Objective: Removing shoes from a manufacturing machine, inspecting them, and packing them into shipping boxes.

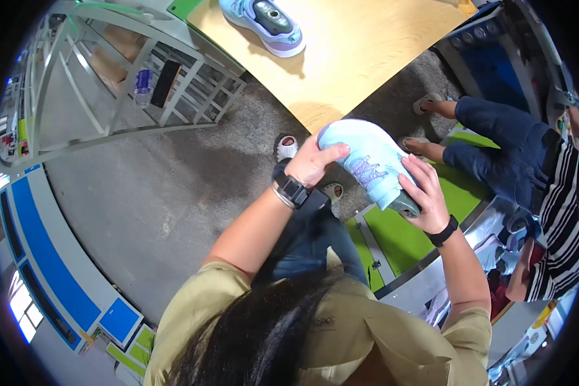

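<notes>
Your left hand point(312, 161) and right hand point(426, 196) both clamped on pale blue shoe point(370, 161), held mid-air beyond table point(360, 51) edge. Loose grip: shoe likely drops onto floor point(174, 186).

We held a pale blue sneaker point(367, 161) w/ both hands above the floor: left hand point(312, 162) gripped its toe end, right hand point(426, 196) cupped its heel end. A second sneaker point(264, 22) lay near the wooden desk point(367, 58)'s far left edge. Another person point(527, 167) sat at right.
</notes>
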